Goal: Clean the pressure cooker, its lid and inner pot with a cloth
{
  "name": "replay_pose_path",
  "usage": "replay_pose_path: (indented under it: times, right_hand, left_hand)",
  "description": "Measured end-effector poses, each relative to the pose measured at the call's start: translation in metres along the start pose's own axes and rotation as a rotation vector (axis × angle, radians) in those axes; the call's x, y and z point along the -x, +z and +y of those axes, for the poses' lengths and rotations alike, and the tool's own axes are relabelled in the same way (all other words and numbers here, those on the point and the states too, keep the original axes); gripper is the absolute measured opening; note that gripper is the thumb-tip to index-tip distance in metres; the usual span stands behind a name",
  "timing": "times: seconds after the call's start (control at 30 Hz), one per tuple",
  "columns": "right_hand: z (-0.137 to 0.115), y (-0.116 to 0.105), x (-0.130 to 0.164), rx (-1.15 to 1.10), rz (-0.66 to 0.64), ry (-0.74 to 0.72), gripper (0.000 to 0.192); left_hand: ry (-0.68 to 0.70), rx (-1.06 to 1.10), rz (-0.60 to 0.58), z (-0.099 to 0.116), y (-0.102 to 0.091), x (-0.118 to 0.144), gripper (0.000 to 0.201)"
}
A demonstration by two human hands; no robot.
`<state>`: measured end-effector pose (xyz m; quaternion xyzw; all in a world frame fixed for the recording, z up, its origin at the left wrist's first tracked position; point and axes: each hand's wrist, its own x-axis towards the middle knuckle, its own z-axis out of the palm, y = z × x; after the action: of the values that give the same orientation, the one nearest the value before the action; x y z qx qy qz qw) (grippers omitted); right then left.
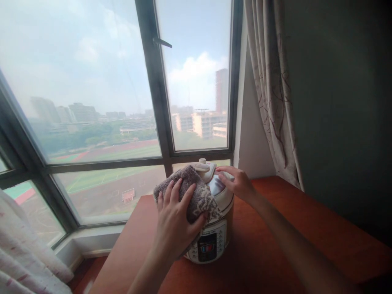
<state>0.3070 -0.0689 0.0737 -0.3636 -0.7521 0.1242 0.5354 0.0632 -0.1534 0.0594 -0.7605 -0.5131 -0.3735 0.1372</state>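
A white and tan electric pressure cooker (211, 241) stands upright on the table, its dark display panel toward me. The lid's handle (211, 172), with a small round knob on top, rises above the rim. A grey-brown patterned cloth (196, 192) is draped over the left and front of the lid. My left hand (177, 212) holds this cloth against the lid, fingers spread over it and thumb at its near edge. On the other side, my right hand (237, 181) is at the lid's right edge, index finger extended toward the handle and no object in it.
The reddish-brown wooden table (275, 253) carries the cooker. Behind it is a large window with a dark frame (122, 163) and a handle (163, 42). Curtains hang at the right (272, 81) and lower left (27, 249). A dark wall is at the right.
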Motion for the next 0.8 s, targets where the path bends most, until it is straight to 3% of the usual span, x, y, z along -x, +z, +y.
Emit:
replay_pose_path:
  times: [0.1,0.2,0.4,0.57,0.67,0.8]
  right_hand:
    - [0.018,0.021,0.011,-0.01,0.134,0.037,0.02]
    - [0.022,0.035,0.022,-0.026,0.254,0.026,0.025]
    - [0.021,0.04,0.033,0.028,0.332,-0.029,0.034]
    - [0.021,0.039,0.033,0.046,0.317,-0.058,0.035]
    - [0.02,0.039,0.034,0.041,0.324,-0.061,0.036]
    - [0.019,0.04,0.034,0.059,0.318,-0.036,0.036]
  left_hand:
    - [-0.043,0.093,0.123,-0.009,0.009,-0.001,0.045]
    - [-0.094,0.22,0.124,-0.03,0.013,-0.014,0.043]
    - [-0.135,0.487,-0.132,-0.076,0.011,-0.069,0.05]
    - [-0.288,0.708,-0.337,-0.101,0.022,-0.116,0.056]
    - [-0.319,0.748,-0.396,-0.111,0.03,-0.131,0.056]
    - [-0.33,0.789,-0.434,-0.118,0.034,-0.132,0.062]
